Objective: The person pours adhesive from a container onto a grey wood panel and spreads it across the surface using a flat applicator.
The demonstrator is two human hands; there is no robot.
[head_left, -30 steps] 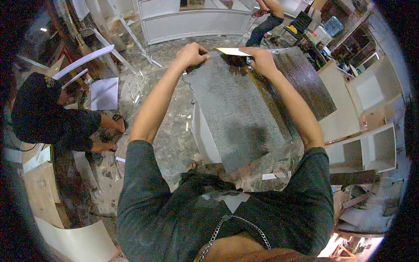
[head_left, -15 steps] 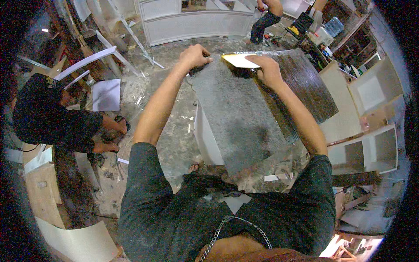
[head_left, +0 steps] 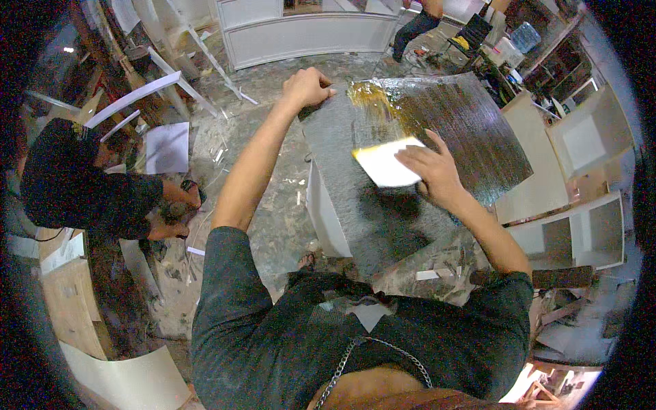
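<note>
A large grey sheet lies in front of me, its right part coated with wet, shiny dark-brown streaks. Yellow glue-like paste is smeared near its far edge. My right hand grips a white flat spreader with yellow paste along its far edge, over the middle of the sheet. At the sheet's far left corner, my left hand is closed on the edge with its fingers curled; the fingertips are partly hidden. A pale panel slants below the sheet's left side.
At the left a person in dark clothes crouches near a white board. A white panelled unit stands at the far side. Another person is beside it. Pale open boxes line the right, and scraps litter the floor.
My right hand has drawn the spreader nearer to me from the far edge, uncovering the yellow paste there. The left hand stays at the corner.
</note>
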